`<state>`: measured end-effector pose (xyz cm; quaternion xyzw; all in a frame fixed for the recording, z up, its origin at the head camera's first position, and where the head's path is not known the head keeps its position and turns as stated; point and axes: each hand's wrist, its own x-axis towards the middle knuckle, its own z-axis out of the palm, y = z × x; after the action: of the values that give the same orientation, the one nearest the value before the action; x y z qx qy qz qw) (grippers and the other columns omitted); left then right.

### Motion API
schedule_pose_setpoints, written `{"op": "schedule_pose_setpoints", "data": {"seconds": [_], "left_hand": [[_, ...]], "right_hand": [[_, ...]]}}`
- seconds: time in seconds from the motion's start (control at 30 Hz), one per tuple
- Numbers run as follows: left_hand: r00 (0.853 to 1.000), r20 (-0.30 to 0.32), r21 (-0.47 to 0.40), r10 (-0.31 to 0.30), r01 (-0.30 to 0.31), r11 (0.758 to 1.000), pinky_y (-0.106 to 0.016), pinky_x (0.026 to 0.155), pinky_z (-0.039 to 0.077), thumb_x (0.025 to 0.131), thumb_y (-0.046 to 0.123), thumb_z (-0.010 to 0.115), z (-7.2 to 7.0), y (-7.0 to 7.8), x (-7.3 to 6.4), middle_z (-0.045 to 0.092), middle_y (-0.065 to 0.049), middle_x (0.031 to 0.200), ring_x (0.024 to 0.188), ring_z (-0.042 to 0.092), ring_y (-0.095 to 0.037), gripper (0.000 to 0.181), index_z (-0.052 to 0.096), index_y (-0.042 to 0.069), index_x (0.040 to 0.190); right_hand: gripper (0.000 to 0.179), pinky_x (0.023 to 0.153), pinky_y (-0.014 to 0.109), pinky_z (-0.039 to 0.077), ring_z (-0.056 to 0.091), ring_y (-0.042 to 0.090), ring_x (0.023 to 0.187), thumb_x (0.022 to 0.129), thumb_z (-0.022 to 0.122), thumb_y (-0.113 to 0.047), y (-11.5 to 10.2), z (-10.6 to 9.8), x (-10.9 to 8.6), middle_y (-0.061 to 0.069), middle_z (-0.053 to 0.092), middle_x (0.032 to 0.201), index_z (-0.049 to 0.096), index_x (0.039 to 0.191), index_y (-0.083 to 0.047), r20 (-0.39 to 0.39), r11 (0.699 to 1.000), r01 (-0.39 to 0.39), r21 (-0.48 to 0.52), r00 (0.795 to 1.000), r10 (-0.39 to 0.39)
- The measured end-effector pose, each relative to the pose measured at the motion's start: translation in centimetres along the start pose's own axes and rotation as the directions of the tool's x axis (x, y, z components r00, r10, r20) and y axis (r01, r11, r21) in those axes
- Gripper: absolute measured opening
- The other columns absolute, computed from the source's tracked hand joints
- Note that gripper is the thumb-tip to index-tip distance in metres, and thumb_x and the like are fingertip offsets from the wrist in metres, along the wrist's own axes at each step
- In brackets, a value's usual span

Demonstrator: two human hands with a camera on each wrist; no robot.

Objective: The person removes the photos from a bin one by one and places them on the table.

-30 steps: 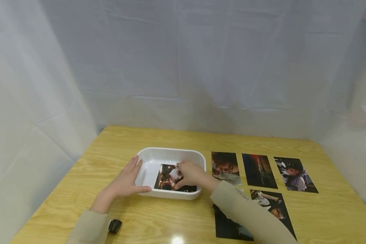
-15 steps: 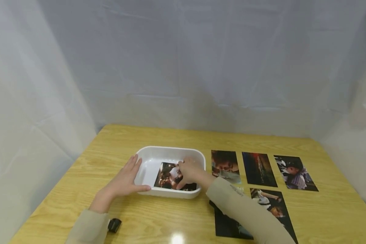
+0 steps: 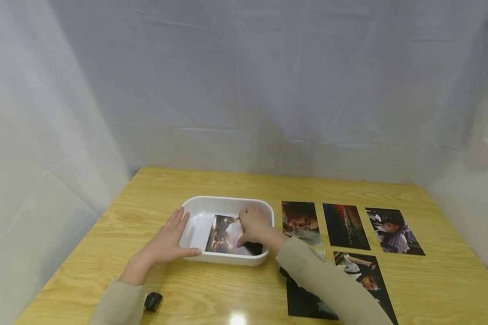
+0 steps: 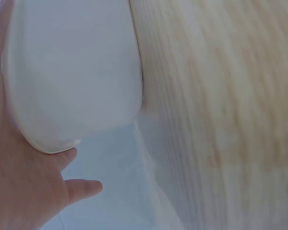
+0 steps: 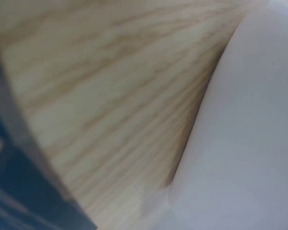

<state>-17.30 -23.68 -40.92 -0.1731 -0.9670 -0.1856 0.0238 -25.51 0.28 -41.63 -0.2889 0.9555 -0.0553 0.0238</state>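
A white rectangular tray stands on the wooden table. Inside it lies a glossy photo print, towards the right half. My left hand rests against the tray's left end, fingers fairly straight along the side and thumb laid on the front rim; the left wrist view shows the palm beside the tray's outer wall. Reaching into the tray, my right hand has its fingers curled at the print's right side, thumb over its face, and pinches it. The right wrist view shows only the tray's outside and the table, not the hand.
Right of the tray lie several more prints, among them a dark cityscape, a portrait and one with a capped person. My right sleeve covers part of the nearer prints. A small black object sits by my left cuff.
The print in the tray has tilted slightly and catches a pale glare. My right hand's fingers have drawn in more at its right side; the left hand stays put.
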Motion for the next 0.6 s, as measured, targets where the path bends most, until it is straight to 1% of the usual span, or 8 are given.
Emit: {"op": "schedule_pose_setpoints", "data": {"seconds": [0.13, 0.23, 0.33, 0.43, 0.5, 0.53, 0.6], "left_hand": [[1.000, -0.002, 0.005, 0.011, -0.011, 1.000, -0.054, 0.100, 0.017, 0.068, 0.057, 0.064, 0.0, 0.0, 0.0, 0.011, -0.033, 0.139, 0.127, 0.009, -0.044, 0.105, 0.022, -0.015, 0.132], [1.000, -0.006, 0.005, 0.017, -0.017, 1.000, -0.054, 0.100, 0.017, 0.068, 0.058, 0.063, 0.1, -0.1, -0.1, 0.012, -0.033, 0.138, 0.127, 0.009, -0.044, 0.105, 0.022, -0.015, 0.132], [0.999, -0.027, -0.010, 0.032, -0.032, 0.999, -0.056, 0.099, 0.016, 0.068, 0.059, 0.062, 0.2, 0.0, -0.1, 0.012, -0.033, 0.138, 0.127, 0.010, -0.045, 0.106, 0.023, -0.015, 0.132], [0.997, -0.053, -0.026, 0.048, -0.049, 0.998, -0.057, 0.099, 0.015, 0.069, 0.061, 0.060, 0.2, 0.1, -0.2, 0.012, -0.033, 0.138, 0.127, 0.010, -0.044, 0.106, 0.023, -0.015, 0.132], [0.996, -0.068, -0.028, 0.058, -0.060, 0.998, -0.057, 0.099, 0.016, 0.069, 0.060, 0.061, 0.1, 0.1, -0.2, 0.013, -0.033, 0.138, 0.127, 0.011, -0.045, 0.105, 0.024, -0.015, 0.132], [0.997, -0.060, -0.029, 0.050, -0.052, 0.998, -0.057, 0.099, 0.016, 0.069, 0.061, 0.061, 0.1, 0.1, -0.2, 0.013, -0.033, 0.138, 0.127, 0.010, -0.044, 0.105, 0.023, -0.015, 0.132], [0.998, -0.045, -0.023, 0.039, -0.040, 0.999, -0.056, 0.099, 0.015, 0.069, 0.059, 0.062, 0.1, 0.1, -0.1, 0.012, -0.033, 0.138, 0.127, 0.010, -0.044, 0.105, 0.023, -0.015, 0.132]], "right_hand": [[0.054, 0.084, 0.034, 0.041, 0.047, 0.022, 0.091, 0.054, 0.080, -0.045, -0.1, -0.1, -0.2, 0.006, 0.050, 0.091, 0.054, 0.088, -0.011, -0.025, 0.999, 0.038, 0.019, 0.999, -0.037], [0.050, 0.081, 0.032, 0.043, 0.050, 0.020, 0.089, 0.060, 0.080, -0.036, -0.2, -0.5, -0.4, 0.005, 0.053, 0.090, 0.055, 0.095, -0.010, -0.056, 0.997, 0.071, 0.041, 0.996, -0.069], [0.038, 0.073, 0.030, 0.046, 0.053, 0.018, 0.083, 0.065, 0.079, -0.026, -0.4, -1.2, -0.7, 0.004, 0.055, 0.085, 0.057, 0.092, -0.009, -0.110, 0.993, 0.116, 0.034, 0.988, -0.111], [0.025, 0.070, 0.029, 0.048, 0.056, 0.017, 0.079, 0.069, 0.075, -0.017, -0.4, -2.0, -0.9, 0.003, 0.058, 0.083, 0.061, 0.089, -0.009, -0.186, 0.987, 0.157, -0.026, 0.970, -0.159], [0.020, 0.068, 0.029, 0.049, 0.058, 0.016, 0.077, 0.071, 0.073, -0.015, -0.4, -2.5, -1.0, 0.002, 0.060, 0.083, 0.065, 0.089, -0.011, -0.220, 0.985, 0.160, -0.063, 0.961, -0.170], [0.017, 0.067, 0.029, 0.050, 0.058, 0.016, 0.076, 0.073, 0.072, -0.014, -0.3, -2.8, -1.1, 0.001, 0.061, 0.083, 0.066, 0.088, -0.012, -0.233, 0.985, 0.158, -0.073, 0.957, -0.171], [0.013, 0.064, 0.029, 0.050, 0.059, 0.014, 0.075, 0.074, 0.070, -0.015, -0.2, -3.3, -1.2, -0.001, 0.063, 0.083, 0.068, 0.088, -0.015, -0.243, 0.986, 0.157, -0.059, 0.956, -0.166]]}}
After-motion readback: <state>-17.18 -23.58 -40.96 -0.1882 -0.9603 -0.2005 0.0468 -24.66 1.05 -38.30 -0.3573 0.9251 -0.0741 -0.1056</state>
